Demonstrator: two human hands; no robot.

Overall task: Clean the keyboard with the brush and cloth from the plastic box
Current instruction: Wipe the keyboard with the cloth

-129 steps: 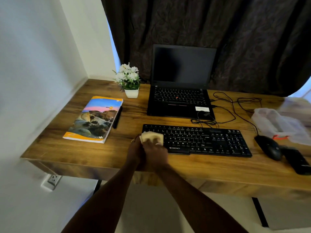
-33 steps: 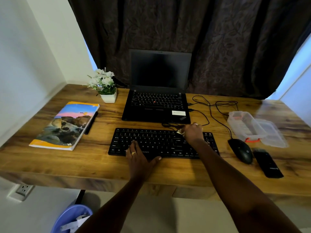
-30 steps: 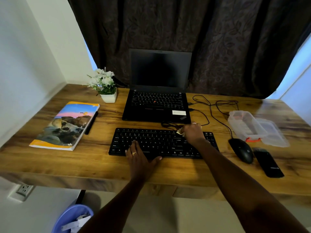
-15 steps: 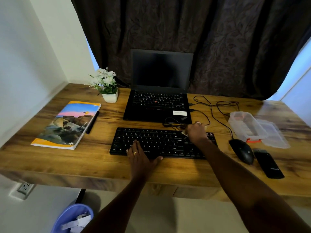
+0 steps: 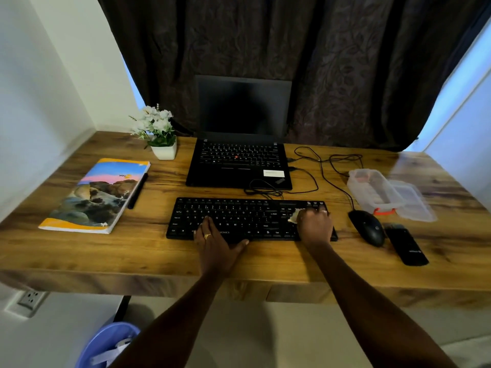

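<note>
I see right grip (image 5: 314, 226) curled round cloth (image 5: 293, 217) at keyboard (image 5: 239, 214) right end; left grip (image 5: 215, 241) flat, fingers straight, pressing keyboard front edge.

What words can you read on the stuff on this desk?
"you": on the book cover.
"RONICS": on the keyboard front edge; its start is hidden under the left hand.
"Q W E R T Y": on the keyboard's keys.
Too blurred to read: the white sticker on the laptop, and the print on the black device.
</note>
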